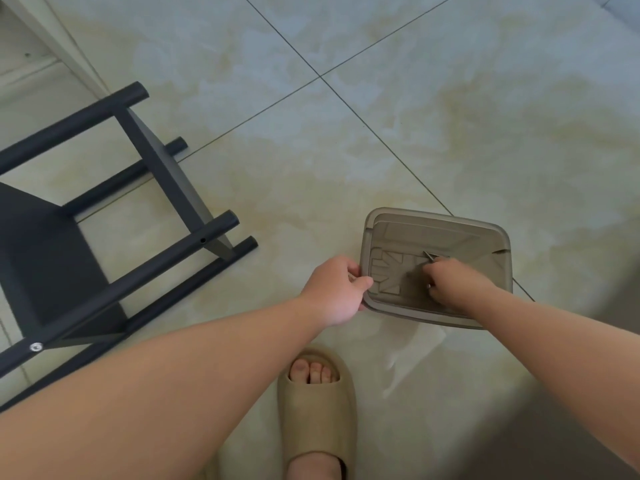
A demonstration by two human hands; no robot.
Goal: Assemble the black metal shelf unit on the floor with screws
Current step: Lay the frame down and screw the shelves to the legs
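Note:
The black metal shelf unit (104, 209) lies on its side on the tiled floor at the left, with round tubes, flat panels and one silver screw head (35, 347) showing near its lower end. A translucent grey plastic box (491, 244) sits on the floor at centre right. My left hand (334, 289) grips the box's left rim. My right hand (446, 282) reaches inside the box, fingers curled round a thin metal tool (429, 255) whose tip pokes out above the knuckles. The box's other contents are hidden by my hand.
My foot in a beige slide sandal (317, 410) stands just below the box. A white furniture edge (52, 36) runs along the upper left corner. Pale marbled floor tiles (381, 98) stretch across the top and right.

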